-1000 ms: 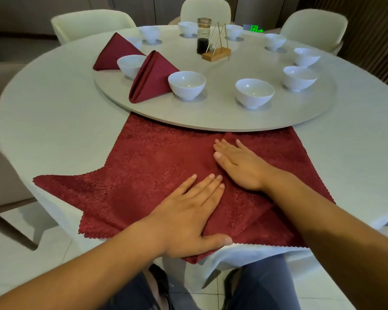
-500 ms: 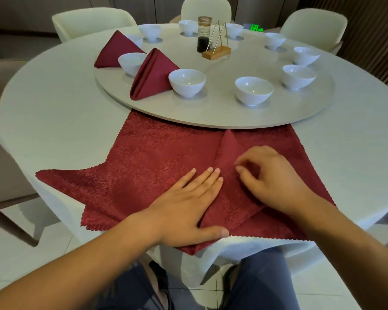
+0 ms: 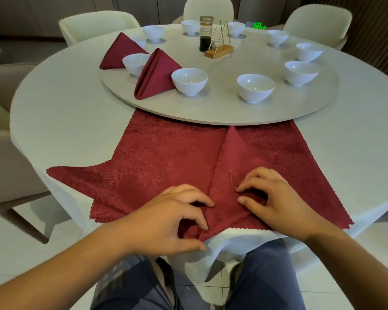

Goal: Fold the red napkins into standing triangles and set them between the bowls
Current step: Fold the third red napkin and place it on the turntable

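A red napkin (image 3: 166, 157) is spread at the 6 o'clock edge of the round table (image 3: 65, 121), with its far edge at the rim of the turntable (image 3: 222, 115). Its right part is folded over into a narrow flap, whose tip points to 12 o'clock. Its near corner hangs just over the table's edge.

The left hand (image 3: 164, 220) is brought in from 7 o'clock, palm down and knuckles raised. Its fingers are curled, and the napkin's near corner is pinched between them and the thumb. The right hand (image 3: 276, 202) is brought in from 5 o'clock, palm down and arched. A small ridge of the flap is pinched between its index fingertip and thumb, and the remaining fingers are curled close together behind.

On the turntable, a standing napkin (image 3: 157, 74) is set at about 8 o'clock between the near-left bowl (image 3: 189, 80) and the left bowl (image 3: 136, 63), touching or almost touching both. A second standing napkin (image 3: 121, 52) is set at 10 o'clock, just beyond the left bowl. A near-right bowl (image 3: 255, 87) is seen at 5 o'clock.
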### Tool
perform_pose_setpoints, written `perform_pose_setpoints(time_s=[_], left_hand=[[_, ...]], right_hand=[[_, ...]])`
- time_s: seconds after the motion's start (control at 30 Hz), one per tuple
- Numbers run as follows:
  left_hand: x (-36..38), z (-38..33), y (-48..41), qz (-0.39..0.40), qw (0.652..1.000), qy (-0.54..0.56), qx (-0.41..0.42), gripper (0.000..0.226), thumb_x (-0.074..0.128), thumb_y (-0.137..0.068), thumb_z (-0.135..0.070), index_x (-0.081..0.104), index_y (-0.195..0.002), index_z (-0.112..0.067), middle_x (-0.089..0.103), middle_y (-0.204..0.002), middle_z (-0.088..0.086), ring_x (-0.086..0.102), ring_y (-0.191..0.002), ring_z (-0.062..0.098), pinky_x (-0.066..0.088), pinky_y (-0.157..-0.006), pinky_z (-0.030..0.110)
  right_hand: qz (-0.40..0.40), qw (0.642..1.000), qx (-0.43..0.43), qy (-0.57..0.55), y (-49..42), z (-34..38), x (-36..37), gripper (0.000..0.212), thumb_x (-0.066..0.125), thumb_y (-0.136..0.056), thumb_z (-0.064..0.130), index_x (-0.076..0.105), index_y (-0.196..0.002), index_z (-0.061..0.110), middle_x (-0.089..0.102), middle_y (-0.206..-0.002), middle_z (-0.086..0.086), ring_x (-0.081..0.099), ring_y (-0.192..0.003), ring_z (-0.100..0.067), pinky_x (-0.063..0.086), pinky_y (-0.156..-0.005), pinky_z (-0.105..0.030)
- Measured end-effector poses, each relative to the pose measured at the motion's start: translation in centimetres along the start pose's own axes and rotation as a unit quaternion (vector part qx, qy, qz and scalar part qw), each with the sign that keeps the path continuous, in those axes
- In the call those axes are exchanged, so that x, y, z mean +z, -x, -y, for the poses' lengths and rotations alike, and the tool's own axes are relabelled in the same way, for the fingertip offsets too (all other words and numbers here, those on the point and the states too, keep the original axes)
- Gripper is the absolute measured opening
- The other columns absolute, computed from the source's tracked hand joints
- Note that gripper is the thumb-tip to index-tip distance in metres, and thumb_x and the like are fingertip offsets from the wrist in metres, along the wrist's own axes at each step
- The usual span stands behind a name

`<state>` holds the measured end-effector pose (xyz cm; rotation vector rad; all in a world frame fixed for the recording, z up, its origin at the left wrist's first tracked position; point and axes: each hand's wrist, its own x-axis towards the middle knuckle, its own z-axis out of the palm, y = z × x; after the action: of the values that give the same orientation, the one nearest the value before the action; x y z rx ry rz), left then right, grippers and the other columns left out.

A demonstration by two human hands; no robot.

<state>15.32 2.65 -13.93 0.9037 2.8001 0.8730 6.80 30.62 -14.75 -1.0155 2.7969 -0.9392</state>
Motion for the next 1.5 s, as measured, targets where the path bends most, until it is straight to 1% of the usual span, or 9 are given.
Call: perform_pose_setpoints(time_s=[0.2,0.37,0.5,0.77,0.97,1.17,1.33,1.4,1.5], left_hand=[[0.2,0.2,0.8,-0.008,1.000,0.023,-0.008,0.038,0.084,-0.075,-0.053,0.076,-0.109,-0.037,0.049,-0.147,-0.027,0.035,-0.140,-0.005,0.032,-0.116,0.030],[0.7,0.1,1.4,-0.058,0.998,-0.005,0.012,0.024,0.075,-0.086,-0.045,0.078,-0.109,-0.036,0.054,-0.146,-0.021,0.036,-0.142,-0.007,0.040,-0.114,0.037],[1.1,0.4,1.9,-0.042,0.993,-0.098,0.052,0.044,0.071,-0.086,-0.056,0.067,-0.125,-0.037,0.048,-0.153,-0.015,0.035,-0.145,0.001,0.036,-0.117,0.034],[1.4,0.4,2.0,-0.114,0.980,-0.134,0.093,0.022,0.065,-0.097,-0.033,0.076,-0.115,-0.031,0.066,-0.132,-0.014,0.056,-0.130,0.006,0.053,-0.097,0.037],[2.8,-1.8,0.5,-0.187,0.977,-0.085,0.051,0.020,0.067,-0.096,-0.029,0.079,-0.111,-0.025,0.072,-0.117,-0.013,0.065,-0.109,0.008,0.056,-0.087,0.034],[4.1,-3.8,-2.1,-0.171,0.976,-0.130,0.037,0.029,0.059,-0.093,-0.027,0.073,-0.118,-0.024,0.070,-0.116,-0.014,0.064,-0.105,0.009,0.057,-0.082,0.034],[3.7,-3.6,-2.9,-0.118,0.974,-0.187,0.045,0.049,0.087,-0.067,-0.011,0.076,-0.113,-0.025,0.072,-0.113,-0.015,0.066,-0.104,0.009,0.057,-0.079,0.028],[3.5,-3.7,-3.0,-0.108,0.975,-0.191,0.034,0.050,0.088,-0.065,-0.012,0.076,-0.111,-0.026,0.072,-0.111,-0.014,0.066,-0.102,0.010,0.059,-0.077,0.030],[3.4,-4.0,-3.1,-0.100,0.977,-0.187,0.031,0.041,0.082,-0.071,-0.013,0.077,-0.110,-0.026,0.072,-0.113,-0.012,0.066,-0.104,0.012,0.060,-0.078,0.036]], right_hand=[[0.000,1.000,0.003,0.008,0.0,0.5,-0.3,0.014,0.070,-0.087,0.043,0.072,-0.101,0.040,0.058,-0.108,0.023,0.051,-0.110,-0.003,0.045,-0.100,-0.038],[0.005,0.999,-0.010,0.034,1.0,1.6,-0.9,0.028,0.057,-0.087,0.059,0.073,-0.102,0.041,0.058,-0.115,0.027,0.049,-0.116,0.002,0.044,-0.102,-0.037],[0.020,0.997,-0.042,0.067,2.3,3.2,-0.2,0.037,0.054,-0.086,0.065,0.073,-0.105,0.040,0.058,-0.120,0.025,0.050,-0.117,0.002,0.043,-0.101,-0.036],[0.001,0.989,-0.121,0.090,3.0,4.9,1.8,0.032,0.062,-0.085,0.054,0.074,-0.109,0.035,0.061,-0.118,0.019,0.055,-0.111,-0.005,0.045,-0.090,-0.034],[-0.028,0.981,-0.167,0.095,2.8,4.4,1.9,0.023,0.066,-0.087,0.041,0.076,-0.101,0.026,0.065,-0.105,0.015,0.058,-0.096,-0.010,0.049,-0.081,-0.030],[-0.067,0.973,-0.171,0.143,3.3,2.1,-0.8,0.021,0.058,-0.095,0.032,0.077,-0.096,0.022,0.067,-0.103,0.010,0.061,-0.095,-0.012,0.055,-0.074,-0.028],[-0.094,0.971,-0.147,0.163,3.8,-2.0,-3.2,0.019,0.061,-0.099,0.027,0.077,-0.099,0.017,0.067,-0.112,0.002,0.063,-0.109,-0.019,0.053,-0.089,-0.032],[-0.095,0.975,-0.127,0.154,4.1,-3.8,-3.6,0.019,0.060,-0.097,0.026,0.076,-0.099,0.017,0.066,-0.116,0.001,0.059,-0.119,-0.018,0.047,-0.098,-0.031],[-0.090,0.981,-0.090,0.144,4.4,-4.6,-4.0,0.015,0.063,-0.094,0.017,0.076,-0.100,0.019,0.066,-0.116,0.004,0.056,-0.122,-0.015,0.047,-0.098,-0.037]])
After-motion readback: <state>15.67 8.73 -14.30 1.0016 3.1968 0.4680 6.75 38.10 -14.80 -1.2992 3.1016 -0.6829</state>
